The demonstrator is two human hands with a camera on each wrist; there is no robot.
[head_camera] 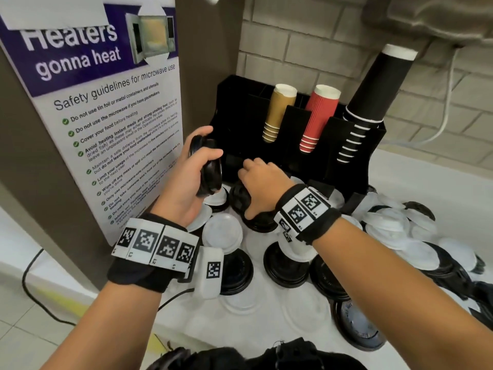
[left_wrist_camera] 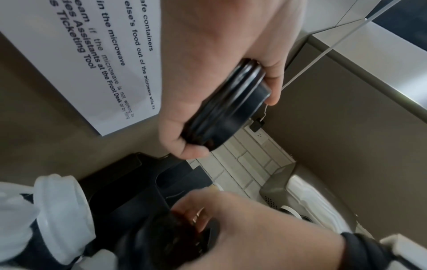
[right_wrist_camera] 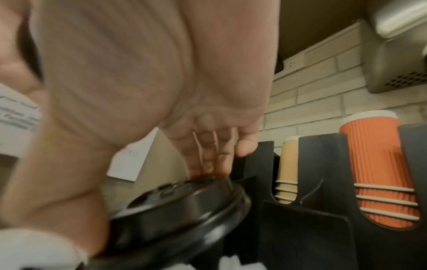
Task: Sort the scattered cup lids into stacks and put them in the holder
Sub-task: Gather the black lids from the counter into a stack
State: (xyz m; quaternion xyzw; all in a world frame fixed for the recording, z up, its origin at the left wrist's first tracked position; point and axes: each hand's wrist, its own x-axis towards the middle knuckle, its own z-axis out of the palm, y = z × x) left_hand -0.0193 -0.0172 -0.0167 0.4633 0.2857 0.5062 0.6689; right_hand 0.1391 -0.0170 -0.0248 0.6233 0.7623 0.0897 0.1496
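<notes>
left hand (head_camera: 186, 180): gripped small stack of black lids (head_camera: 209, 169) on edge, above bench's back-left corner, just before holder (head_camera: 234, 102) | right hand (head_camera: 260, 182): fingers curled over black lid stack (right_wrist_camera: 184, 202) standing on bench against holder's front | loose white lids (head_camera: 394, 225) and black lids scattered across bench

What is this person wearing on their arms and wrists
Both forearms are bare, no sleeves. Each wrist carries a black fabric band topped with white blocks printed with black square fiducial markers: left wrist, right wrist. A white marker-tagged camera module hangs from the left band.
</notes>
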